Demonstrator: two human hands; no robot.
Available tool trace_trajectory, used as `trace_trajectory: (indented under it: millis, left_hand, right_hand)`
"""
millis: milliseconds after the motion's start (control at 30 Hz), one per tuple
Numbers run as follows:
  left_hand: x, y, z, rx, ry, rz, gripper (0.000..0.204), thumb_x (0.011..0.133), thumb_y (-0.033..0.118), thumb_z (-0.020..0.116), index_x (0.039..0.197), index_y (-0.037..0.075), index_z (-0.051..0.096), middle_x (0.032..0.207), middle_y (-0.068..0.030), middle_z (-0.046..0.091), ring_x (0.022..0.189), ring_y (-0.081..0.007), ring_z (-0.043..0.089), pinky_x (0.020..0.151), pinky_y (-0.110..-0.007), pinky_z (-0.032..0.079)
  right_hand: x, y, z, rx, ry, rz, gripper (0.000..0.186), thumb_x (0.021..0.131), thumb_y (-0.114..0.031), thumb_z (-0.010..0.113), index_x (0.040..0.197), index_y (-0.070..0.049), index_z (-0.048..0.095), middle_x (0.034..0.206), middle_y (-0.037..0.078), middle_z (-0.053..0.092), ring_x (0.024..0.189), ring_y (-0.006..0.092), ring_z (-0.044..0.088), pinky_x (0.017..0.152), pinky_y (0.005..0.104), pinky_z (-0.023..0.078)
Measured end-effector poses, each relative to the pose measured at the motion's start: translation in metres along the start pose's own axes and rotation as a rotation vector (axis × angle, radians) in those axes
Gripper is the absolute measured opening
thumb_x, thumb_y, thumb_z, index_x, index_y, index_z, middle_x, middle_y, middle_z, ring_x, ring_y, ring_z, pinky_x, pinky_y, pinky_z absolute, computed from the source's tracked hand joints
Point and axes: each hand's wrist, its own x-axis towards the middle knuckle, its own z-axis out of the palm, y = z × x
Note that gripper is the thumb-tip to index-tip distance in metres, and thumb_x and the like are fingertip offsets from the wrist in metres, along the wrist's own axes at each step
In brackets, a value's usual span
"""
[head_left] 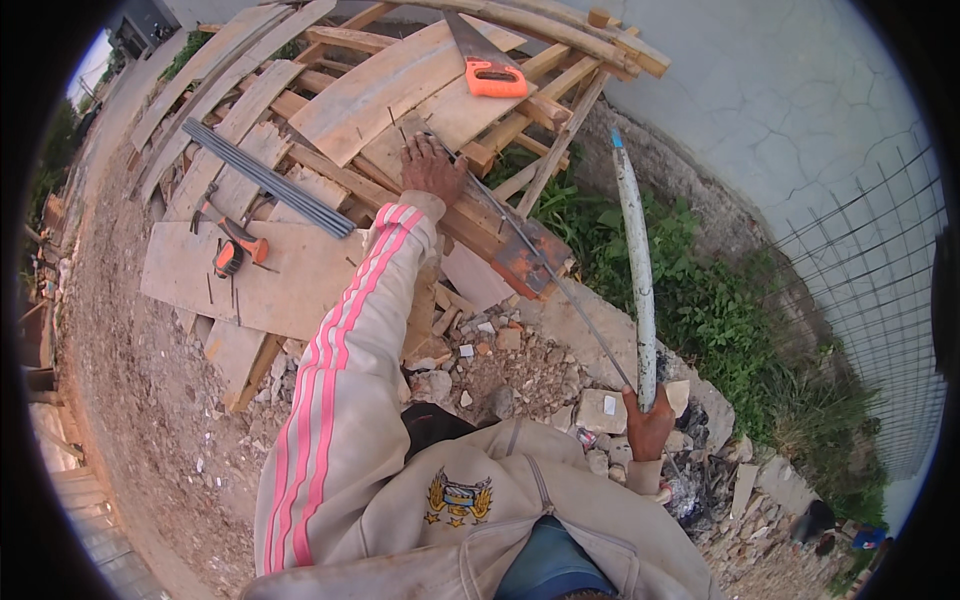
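My left hand (432,170) lies palm down on the boards, fingers stretched out, beside the upper end of a long thin metal rod (578,308). Whether the palm presses on the rod is hidden. The rod slants down to the right across a rust-brown metal plate (533,258) and reaches my right hand (650,425). That hand is closed round the lower end of a white pipe (637,255) with a blue tip, which stands nearly upright. I cannot tell whether the fingers also grip the rod. Near the left fingertips, a nail (392,118) sticks up from the wood.
A handsaw (494,80) with an orange handle rests on the planks. Further left lie a bundle of grey rods (268,178), a hammer (232,228), a tape measure (228,260) and several nails. Rubble (500,365), green plants (700,280) and wire mesh (870,270) border the pile.
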Motion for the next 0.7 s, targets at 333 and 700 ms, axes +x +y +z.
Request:
trace_trajectory:
  millis: [333,700]
  left_hand:
    - [-0.001,0.000,-0.014,-0.013,-0.070,0.042,0.104,0.092,0.077,0.041,0.150,-0.009,0.038,0.159,-0.0298,0.031,0.149,-0.0430,0.029,0.117,-0.057,0.028]
    - [0.002,0.000,-0.035,-0.015,-0.315,0.051,0.130,0.079,0.093,0.042,0.156,-0.009,0.024,0.163,-0.0305,0.021,0.153,-0.0450,0.017,0.120,-0.061,0.023]
  right_hand:
    - [-0.001,-0.001,-0.018,0.216,-0.104,0.048,0.032,0.083,-0.023,0.081,0.094,0.002,0.064,0.070,0.015,0.060,0.063,0.0281,0.058,0.062,0.0420,0.047]
    - [0.027,0.069,-0.148,-0.148,-0.100,-0.129,0.023,0.078,-0.014,0.077,0.093,-0.002,0.064,0.067,0.018,0.060,0.059,0.0364,0.060,0.057,0.0437,0.046]
